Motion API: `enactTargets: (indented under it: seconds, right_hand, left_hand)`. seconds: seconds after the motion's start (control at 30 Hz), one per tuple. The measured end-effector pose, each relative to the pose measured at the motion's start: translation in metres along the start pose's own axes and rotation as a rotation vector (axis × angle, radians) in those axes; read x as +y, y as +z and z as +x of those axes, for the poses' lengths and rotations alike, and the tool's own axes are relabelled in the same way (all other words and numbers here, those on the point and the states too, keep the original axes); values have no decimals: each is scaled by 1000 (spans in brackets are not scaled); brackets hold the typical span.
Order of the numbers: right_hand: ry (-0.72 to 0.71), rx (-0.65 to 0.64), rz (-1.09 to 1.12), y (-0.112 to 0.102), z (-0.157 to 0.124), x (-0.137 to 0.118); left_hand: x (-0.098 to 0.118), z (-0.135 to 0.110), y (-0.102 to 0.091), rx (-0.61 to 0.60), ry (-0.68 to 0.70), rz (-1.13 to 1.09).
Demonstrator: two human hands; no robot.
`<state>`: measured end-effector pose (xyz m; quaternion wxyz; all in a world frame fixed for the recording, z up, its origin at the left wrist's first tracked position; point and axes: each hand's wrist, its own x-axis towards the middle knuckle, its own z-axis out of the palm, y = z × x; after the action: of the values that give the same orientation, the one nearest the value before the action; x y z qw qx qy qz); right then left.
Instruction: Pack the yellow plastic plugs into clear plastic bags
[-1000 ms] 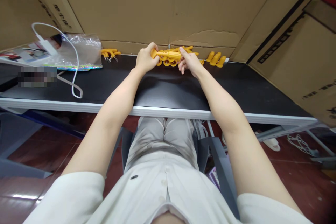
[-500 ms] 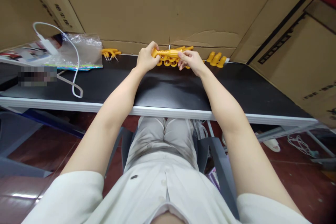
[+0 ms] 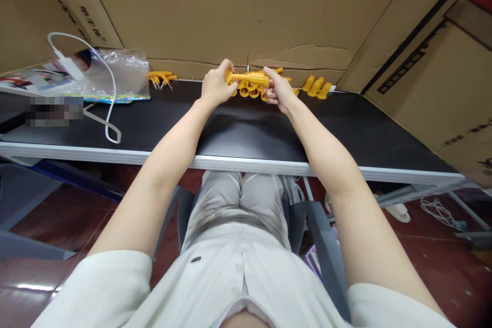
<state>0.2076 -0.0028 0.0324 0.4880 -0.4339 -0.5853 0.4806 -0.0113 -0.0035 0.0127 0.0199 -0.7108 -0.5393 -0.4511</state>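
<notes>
Between my two hands, a yellow plastic corkscrew (image 3: 254, 79) lies sideways above the back of the black table. My left hand (image 3: 215, 84) is closed around its handle end. At the sleeve end, my right hand (image 3: 282, 91) grips with the thumb on top and fingers curled beneath. Directly behind and below is a pile of similar yellow pieces (image 3: 244, 92), their round open ends facing me; my hands partly cover it. Off to the left lie several yellow handles with metal spirals (image 3: 162, 78). Several yellow sleeves (image 3: 317, 86) stand to the right.
A tall cardboard panel (image 3: 246, 10) backs the black table (image 3: 246, 133), and another cardboard sheet (image 3: 434, 82) leans at the right. On the left are a clear plastic bag (image 3: 126, 74), a white cable (image 3: 114, 82) and a blurred-out item (image 3: 54, 111).
My right hand has shifted slightly left and turned, its thumb now raised over the sleeve end. The left hand stays nearly in place on the handle.
</notes>
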Motion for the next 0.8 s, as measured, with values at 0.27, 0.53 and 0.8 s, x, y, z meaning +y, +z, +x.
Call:
enactTargets:
  seconds: [0.27,0.53,0.8]
  right_hand:
    - [60,-43,-57,-1,-1,6]
    - [-90,-108,-138,-12,-6,2]
    - [-140,16,-66,-4,-15,-10]
  left_hand:
    - [-7,1,4,53,45,-158]
    - [-18,4,6,32,7,-162]
    - [-17,4,9,50,-10,-146]
